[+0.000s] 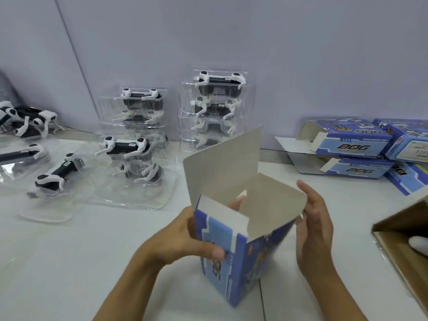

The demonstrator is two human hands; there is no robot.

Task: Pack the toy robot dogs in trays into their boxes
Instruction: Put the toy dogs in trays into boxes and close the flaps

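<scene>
while the left hand (185,237) grips the blue box (234,251) upright on the table (69,262), thumb on its front and fingers inside the open top, the right hand (315,228) lies flat against its far side. dogs in trays (217,105) are stacked behind by the wall.

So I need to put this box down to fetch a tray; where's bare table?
Bare table lies left of your left hand, below the loose clear trays. Far left is crowded with toy dogs; the right with blue boxes and the carton.
</scene>
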